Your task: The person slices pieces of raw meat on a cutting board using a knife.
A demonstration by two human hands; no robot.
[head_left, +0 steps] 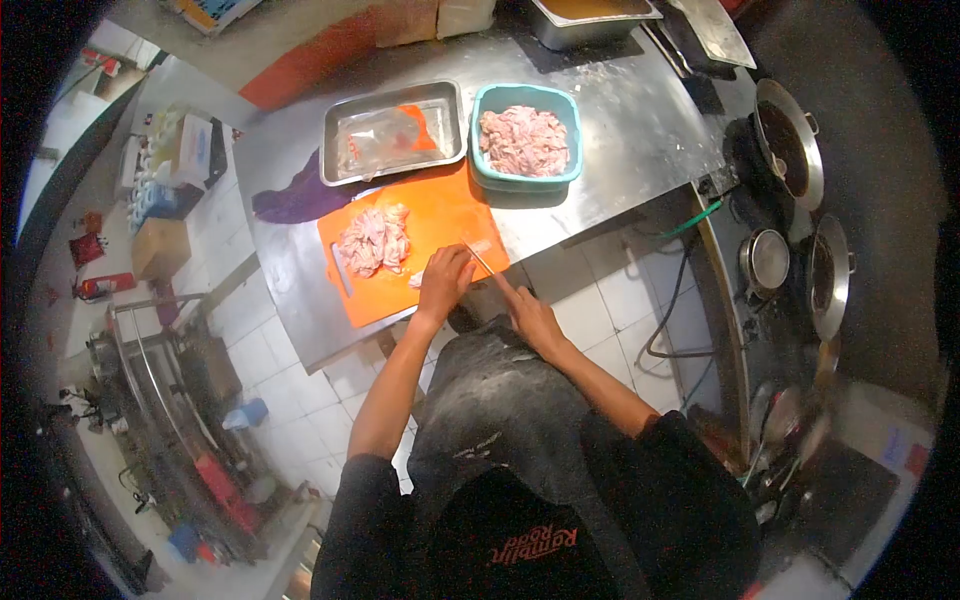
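Observation:
On an orange cutting board (440, 215) lies a pile of pale pink raw meat (375, 240), toward the left side. My right hand (535, 318) is closed around the handle of a knife (481, 259), whose blade points up and left over the board. Beside the blade, my left hand (445, 280) rests at the board's near edge with its fingers bent together; a small pale piece of meat (416, 280) shows at its left. What the left fingers press on is too small to tell. Another small pale piece (482, 245) lies near the blade.
Behind the board stand a metal tray (328, 150) with a clear plastic bag and a teal tub (574, 130) full of meat. A purple cloth (290, 200) lies left on the steel table (620, 150). Large pans (812, 150) stand at the right.

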